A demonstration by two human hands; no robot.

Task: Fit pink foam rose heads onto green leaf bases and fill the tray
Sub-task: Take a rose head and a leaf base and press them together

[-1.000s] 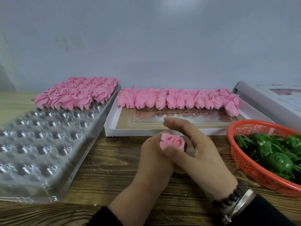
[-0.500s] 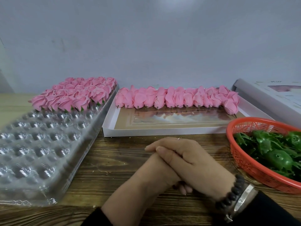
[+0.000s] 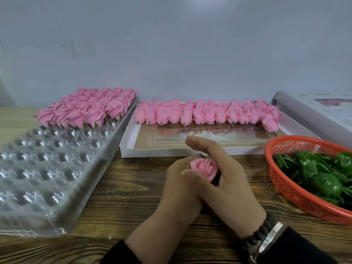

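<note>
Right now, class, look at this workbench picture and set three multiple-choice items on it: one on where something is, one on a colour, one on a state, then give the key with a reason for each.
1. Where is the basket of green leaf bases?
A. at the right edge of the table
B. on top of the clear tray
C. inside the white box

2. What colour is the basket?
A. blue
B. orange-red
C. white

3. How full is the clear tray?
A. every pocket is filled
B. no pocket is filled
C. only the far rows hold roses

Key: 1 A, it sits right of both hands, beside the white box. 2 B, its mesh wall is orange-red. 3 C, the finished roses crowd the far end while the near pockets are bare. The rose head is held between the left hand and the right hand.
</note>
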